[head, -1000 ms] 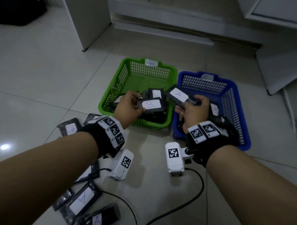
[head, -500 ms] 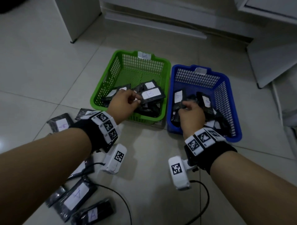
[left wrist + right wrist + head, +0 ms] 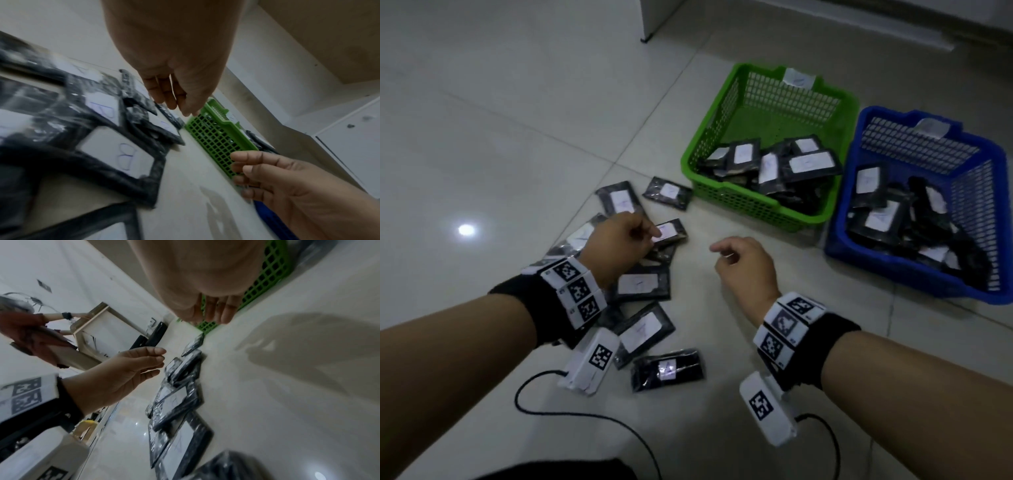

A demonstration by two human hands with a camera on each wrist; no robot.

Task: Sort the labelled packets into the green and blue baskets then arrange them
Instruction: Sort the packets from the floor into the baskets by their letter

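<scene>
Several black packets with white labels lie in a loose pile (image 3: 642, 284) on the floor, left of the baskets; two show a B (image 3: 123, 155). The green basket (image 3: 709, 137) and the blue basket (image 3: 914, 277) stand side by side at the right, each with several packets inside (image 3: 808, 164) (image 3: 880, 216). My left hand (image 3: 650, 233) hovers just over one packet (image 3: 669, 229) at the pile's far edge, fingers loosely bent and holding nothing (image 3: 176, 104). My right hand (image 3: 719, 253) hangs over bare floor right of the pile, loosely curled and empty (image 3: 213, 318).
Black cables (image 3: 585, 414) trail over the floor near me from the wrist cameras. A white cabinet corner (image 3: 650, 20) stands at the back. Another person (image 3: 30, 331) is far off to the left. Bare tiles lie between the pile and the baskets.
Both hands have let go of their packets in the baskets and drawn back left to the floor pile. The head view has swung left with them.
</scene>
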